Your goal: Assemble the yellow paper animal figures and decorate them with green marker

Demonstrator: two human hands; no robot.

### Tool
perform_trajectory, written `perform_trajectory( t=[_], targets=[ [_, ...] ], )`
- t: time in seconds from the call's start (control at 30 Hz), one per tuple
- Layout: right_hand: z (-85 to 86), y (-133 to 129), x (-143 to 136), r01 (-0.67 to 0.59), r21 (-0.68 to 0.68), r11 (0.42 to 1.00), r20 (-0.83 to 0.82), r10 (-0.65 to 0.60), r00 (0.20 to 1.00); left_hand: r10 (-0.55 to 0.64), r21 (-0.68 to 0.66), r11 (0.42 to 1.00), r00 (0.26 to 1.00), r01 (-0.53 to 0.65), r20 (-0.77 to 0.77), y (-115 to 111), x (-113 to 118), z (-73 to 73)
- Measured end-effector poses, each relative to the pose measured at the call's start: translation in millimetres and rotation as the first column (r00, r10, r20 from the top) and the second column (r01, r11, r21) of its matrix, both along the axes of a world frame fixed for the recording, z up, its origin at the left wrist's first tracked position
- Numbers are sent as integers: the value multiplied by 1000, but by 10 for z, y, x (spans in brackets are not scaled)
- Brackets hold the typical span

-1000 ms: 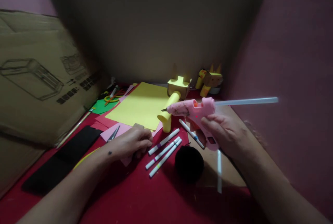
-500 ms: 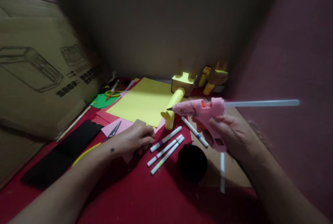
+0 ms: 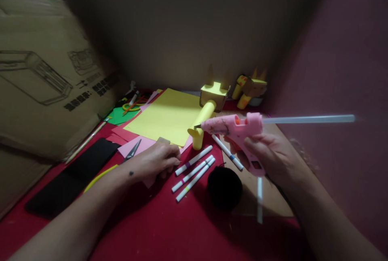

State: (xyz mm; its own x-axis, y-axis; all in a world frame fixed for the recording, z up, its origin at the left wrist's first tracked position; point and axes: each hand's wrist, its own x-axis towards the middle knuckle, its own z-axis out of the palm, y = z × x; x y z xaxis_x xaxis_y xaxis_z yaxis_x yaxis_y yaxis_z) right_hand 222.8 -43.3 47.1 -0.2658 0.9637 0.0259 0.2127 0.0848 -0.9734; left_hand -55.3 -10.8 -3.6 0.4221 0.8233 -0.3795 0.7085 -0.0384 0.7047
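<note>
While gripping pink glue gun (image 3: 239, 128) in right hand (image 3: 269, 156), fingers wrapped round handle, nozzle aimed left at yellow paper tube (image 3: 202, 123). Clear glue stick (image 3: 306, 119) sticking out the back, pointing right. Left hand (image 3: 157, 160) curled, knuckles down on pink paper (image 3: 142, 146) just beside small cardboard piece (image 3: 163, 141); cannot tell if pinching anything. Three white markers (image 3: 193, 172) lying right of left hand, black round object (image 3: 224, 187) near them. Yellow sheet (image 3: 166, 117) behind. Scissors (image 3: 132, 151) left of hand. No containers with visible contents.

glue gun (image 3: 236, 128) pink | paper sheet (image 3: 168, 117) yellow | table (image 3: 169, 228) red | markers (image 3: 194, 172) white
</note>
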Motion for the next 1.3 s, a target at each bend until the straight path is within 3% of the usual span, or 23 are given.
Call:
perform_trajectory(
  t=[1.3],
  targets=[
    [-60, 21, 26, -33, 42, 999, 30, 32, 999, 4, 5, 1000, 1000, -4, -2, 9, 15, 2]
  ],
)
